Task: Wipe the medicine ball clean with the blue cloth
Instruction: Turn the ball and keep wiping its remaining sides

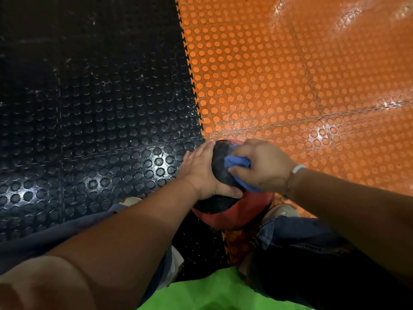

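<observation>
Black studded mat [89,97] joins orange mat [290,74], pale shoes [281,211] standing on them.

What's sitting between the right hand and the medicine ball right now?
The blue cloth, bunched in the right hand and pressed on the black panel of the medicine ball; the head view shows it.
</observation>
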{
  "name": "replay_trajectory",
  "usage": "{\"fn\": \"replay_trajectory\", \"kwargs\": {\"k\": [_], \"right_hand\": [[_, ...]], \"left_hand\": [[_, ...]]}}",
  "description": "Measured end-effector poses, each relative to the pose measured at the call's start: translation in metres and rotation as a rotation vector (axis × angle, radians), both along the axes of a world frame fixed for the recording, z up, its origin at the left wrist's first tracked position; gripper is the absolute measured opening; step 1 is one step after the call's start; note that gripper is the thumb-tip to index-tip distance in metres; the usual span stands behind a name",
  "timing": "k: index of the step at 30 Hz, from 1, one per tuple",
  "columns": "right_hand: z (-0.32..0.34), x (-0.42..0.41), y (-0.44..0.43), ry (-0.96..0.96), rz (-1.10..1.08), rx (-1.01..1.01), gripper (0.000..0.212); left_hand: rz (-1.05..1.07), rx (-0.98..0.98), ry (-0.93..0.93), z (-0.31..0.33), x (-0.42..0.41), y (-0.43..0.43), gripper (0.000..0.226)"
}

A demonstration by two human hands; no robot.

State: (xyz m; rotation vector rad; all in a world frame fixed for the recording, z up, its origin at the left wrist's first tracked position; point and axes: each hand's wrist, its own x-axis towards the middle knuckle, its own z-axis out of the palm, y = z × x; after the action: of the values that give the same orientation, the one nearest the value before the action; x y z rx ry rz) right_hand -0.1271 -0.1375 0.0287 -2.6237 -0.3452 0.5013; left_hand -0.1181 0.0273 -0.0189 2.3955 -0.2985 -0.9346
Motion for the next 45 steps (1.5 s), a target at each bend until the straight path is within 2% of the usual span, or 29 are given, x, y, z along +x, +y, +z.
{"fn": "replay_trajectory", "kwargs": {"k": [4,8,10,14,16,19,22,25,26,30,31,33,36,40,41,43,45], "right_hand": [[-0.008,0.024,-0.019,-0.015,-0.188,-0.072,0.017],[0.001,0.002,-0.002,0.001,0.019,-0.043,0.022],[0.004,0.006,-0.005,0.049,0.043,-0.077,0.021],[-0.004,0.024,-0.018,-0.003,-0.15,-0.146,0.016],[0.001,0.01,-0.005,-0.012,-0.083,-0.107,0.022],[0.012,-0.016,0.015,0.014,0.147,0.002,0.025],[0.005,0.003,0.003,0.031,-0.002,-0.048,0.024],[-0.008,0.022,-0.011,0.005,-0.264,-0.117,0.02],[-0.008,0.019,-0.007,0.006,-0.286,-0.115,0.02],[0.006,-0.016,0.022,0.005,0.011,-0.047,0.029],[0.007,-0.016,0.021,0.006,0.035,-0.06,0.029],[0.005,-0.002,0.008,0.008,-0.084,-0.079,0.025],[-0.005,0.013,0.002,0.002,-0.287,-0.111,0.022],[-0.002,-0.012,0.027,0.029,-0.088,-0.045,0.03],[0.001,-0.016,0.026,0.036,-0.082,-0.051,0.03],[0.002,-0.012,0.017,0.023,-0.226,-0.048,0.026],[0.0,-0.008,0.011,0.087,-0.437,0.029,0.018]], "left_hand": [[-0.066,0.061,-0.044,0.0,0.002,-0.01,0.142],[-0.104,0.095,-0.036,-0.002,0.001,-0.015,0.144],[-0.119,0.096,-0.035,-0.001,-0.001,-0.015,0.145],[-0.11,0.098,-0.037,0.002,-0.003,-0.017,0.142],[-0.103,0.103,-0.038,0.001,-0.002,-0.014,0.139],[-0.166,0.116,-0.028,0.001,-0.001,-0.011,0.127],[-0.178,0.13,-0.027,0.004,-0.002,-0.012,0.142],[-0.155,0.128,-0.038,0.003,-0.003,-0.014,0.145],[-0.154,0.136,-0.036,0.002,-0.003,-0.014,0.145],[-0.212,0.178,-0.038,-0.001,-0.001,-0.011,0.128],[-0.218,0.176,-0.034,-0.001,-0.001,-0.011,0.13],[-0.193,0.154,-0.026,0.001,-0.002,-0.012,0.14],[-0.134,0.134,-0.024,0.002,0.002,-0.016,0.141],[-0.185,0.199,-0.017,0.0,0.002,-0.014,0.128],[-0.198,0.204,-0.012,0.001,0.0,-0.013,0.13],[-0.164,0.182,0.002,0.007,-0.004,-0.012,0.141],[-0.114,0.159,-0.015,0.013,-0.01,-0.014,0.141]]}}
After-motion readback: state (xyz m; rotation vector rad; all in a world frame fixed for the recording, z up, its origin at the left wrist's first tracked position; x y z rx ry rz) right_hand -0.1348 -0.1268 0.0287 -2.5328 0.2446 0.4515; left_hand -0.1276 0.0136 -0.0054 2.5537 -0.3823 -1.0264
